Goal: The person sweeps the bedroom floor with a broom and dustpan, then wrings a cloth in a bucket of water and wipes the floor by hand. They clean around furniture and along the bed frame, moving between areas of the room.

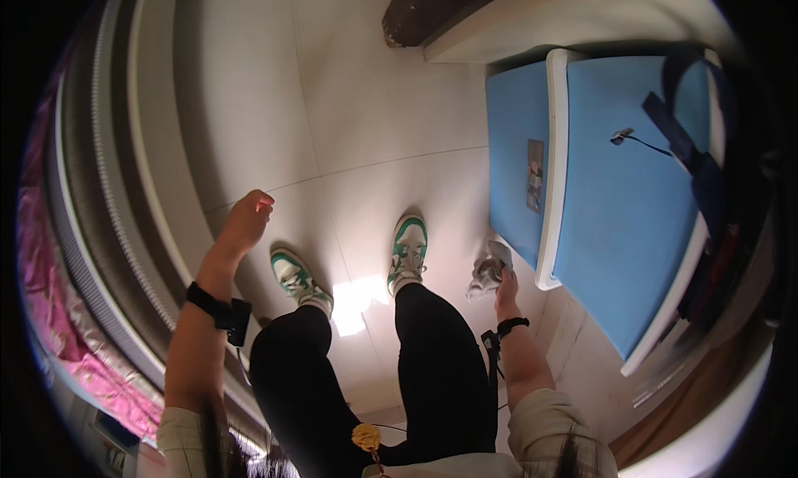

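My right hand (507, 290) grips a crumpled grey cloth (485, 275), which hangs beside the lower corner of a blue storage cabinet with white edging (623, 191). Over the floor on the other side, my left hand (248, 219) hangs with its fingers curled in and nothing visible in it. Both wrists wear black straps, and a small dark device (239, 322) is fixed to the left one. Between the hands, my green and white sneakers (408, 247) stand apart on the pale tiled floor (374, 129).
A bed with layered edges (112, 166) and pink bedding (75, 328) runs along the left. Dark straps (692, 160) hang over the blue cabinet's right side. At the top, a dark wooden piece (424, 16) adjoins a cream panel (561, 10). Sunlight (358, 300) falls between my feet.
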`<state>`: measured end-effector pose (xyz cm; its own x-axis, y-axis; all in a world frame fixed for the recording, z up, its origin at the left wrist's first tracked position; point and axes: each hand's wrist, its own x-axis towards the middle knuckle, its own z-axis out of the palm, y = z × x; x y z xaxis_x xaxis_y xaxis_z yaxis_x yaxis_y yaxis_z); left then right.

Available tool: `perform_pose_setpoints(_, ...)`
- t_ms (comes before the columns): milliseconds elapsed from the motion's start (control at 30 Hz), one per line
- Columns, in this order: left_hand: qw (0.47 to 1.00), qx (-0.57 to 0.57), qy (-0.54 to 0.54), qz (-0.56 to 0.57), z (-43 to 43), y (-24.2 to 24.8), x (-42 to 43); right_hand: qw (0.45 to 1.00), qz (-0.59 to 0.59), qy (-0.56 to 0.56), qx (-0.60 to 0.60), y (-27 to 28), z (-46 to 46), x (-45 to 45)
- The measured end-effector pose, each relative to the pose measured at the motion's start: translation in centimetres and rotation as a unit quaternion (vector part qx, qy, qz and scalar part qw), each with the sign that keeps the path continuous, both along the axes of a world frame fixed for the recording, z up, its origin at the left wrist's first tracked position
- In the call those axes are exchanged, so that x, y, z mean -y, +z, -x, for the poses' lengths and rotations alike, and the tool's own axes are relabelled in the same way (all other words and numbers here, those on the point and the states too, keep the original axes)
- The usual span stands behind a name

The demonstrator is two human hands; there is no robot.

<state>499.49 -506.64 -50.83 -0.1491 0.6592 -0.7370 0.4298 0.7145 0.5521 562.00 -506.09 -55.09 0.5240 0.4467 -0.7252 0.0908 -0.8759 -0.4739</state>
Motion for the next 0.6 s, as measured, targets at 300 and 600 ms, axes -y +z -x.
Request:
perform_pose_setpoints(300,0.995,0.094,-0.024,-0.025,1.7,-10.9,-6.7,0.899,-0.029,0.37,0.231,-15.7,2.0,-0.4)
perform_pose_setpoints(600,0.997,0.037,-0.07,0.003,2.3,-12.7,-5.1,0.83,-0.142,0.527,0.113,-14.6,9.7,-1.0)
